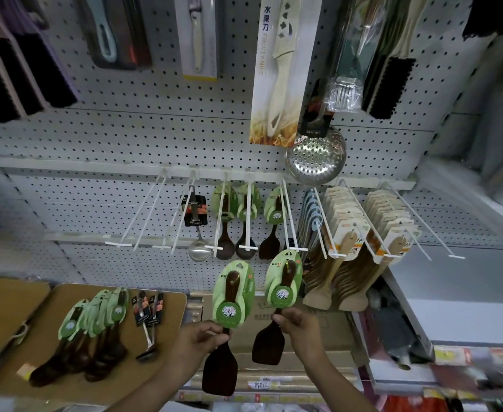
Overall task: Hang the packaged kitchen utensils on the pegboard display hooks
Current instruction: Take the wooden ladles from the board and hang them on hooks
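Dark bristle brushes (21,78): cut off by top-left edge.
Green oval card print (228,313): too small to read.
Lower shelf goods (467,379): blurred.

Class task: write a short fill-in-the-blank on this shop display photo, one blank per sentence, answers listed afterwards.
1. Each hand holds one dark wooden ____ on a green card.
2. The right hand lifts its spatula towards a white ____ on the pegboard.
3. The left hand grips its spatula just ____ the green card.
4. The perforated metal skimmer hangs ____ the spatula hooks.

Answers: spatula; hook; below; above
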{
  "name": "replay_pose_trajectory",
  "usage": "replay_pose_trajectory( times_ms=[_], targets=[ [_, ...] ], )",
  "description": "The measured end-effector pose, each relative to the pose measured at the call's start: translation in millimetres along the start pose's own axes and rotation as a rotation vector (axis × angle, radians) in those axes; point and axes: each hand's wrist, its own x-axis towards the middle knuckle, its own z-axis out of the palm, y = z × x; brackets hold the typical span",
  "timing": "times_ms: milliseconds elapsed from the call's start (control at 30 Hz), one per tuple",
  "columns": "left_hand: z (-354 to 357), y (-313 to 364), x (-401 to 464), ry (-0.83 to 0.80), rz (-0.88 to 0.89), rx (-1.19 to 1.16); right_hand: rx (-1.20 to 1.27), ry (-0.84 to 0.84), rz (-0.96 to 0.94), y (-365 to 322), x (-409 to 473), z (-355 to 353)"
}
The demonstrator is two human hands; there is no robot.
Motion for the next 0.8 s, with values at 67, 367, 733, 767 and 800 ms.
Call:
replay_pose_trajectory(
  times_ms=[67,367,733,767,800],
  targets=[
    [0.9,1.3,-0.4,-0.003,-0.003,-0.005,-0.007,-0.011,0.004,1.7,4.6,1.9],
    [1.6,8.0,-6.6,-0.054,-0.002,0.078,0.027,0.012,0.004,1.0,40.9,10.2],
    [-9.6,17.7,-14.3,-0.032,-0.007,0.191,-0.040,0.065,0.006,-24.4,146.2,29.7],
    [-9.8,18.4,-14.3,-0.036,0.003,0.210,-0.053,0.055,0.002,-29.8,152.4,31.4],
    [-10.5,18.0,-14.1,-0.030,0.018,0.222,-0.068,0.064,-0.011,-30.4,161.8,30.6]
  ],
)
